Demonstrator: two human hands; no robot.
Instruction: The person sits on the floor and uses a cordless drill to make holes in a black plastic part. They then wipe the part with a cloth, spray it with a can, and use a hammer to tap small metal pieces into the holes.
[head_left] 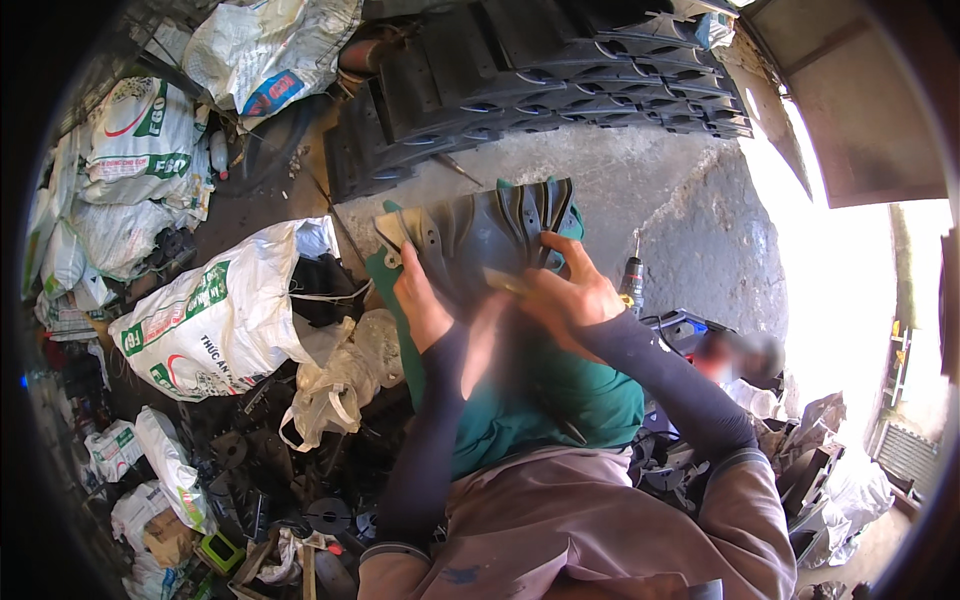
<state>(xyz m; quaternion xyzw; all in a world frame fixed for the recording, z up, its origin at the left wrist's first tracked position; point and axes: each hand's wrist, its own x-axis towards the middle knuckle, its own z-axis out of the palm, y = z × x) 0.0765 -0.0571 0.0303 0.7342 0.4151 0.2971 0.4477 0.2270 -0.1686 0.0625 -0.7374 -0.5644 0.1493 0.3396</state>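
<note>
A black moulded panel (470,240) with curved ribs lies across my lap, over green cloth (600,400). My left hand (424,300) grips its left end, thumb on top beside a pale, light-catching corner and the other fingers under the edge. Over the panel's right half is my right hand (575,295), partly smeared by motion. One of its digits reaches up to the ribs, while a small tan, thin thing (503,282) shows blurred at its fingers; I cannot tell its kind.
Beyond the panel rise stacked black moulded panels (530,80). White printed sacks (215,315) crowd the left, near a beige plastic bag (335,390) and black parts. A power drill (632,280) stands right of my lap, bit upward. Black scraps and bags (835,500) lie lower right.
</note>
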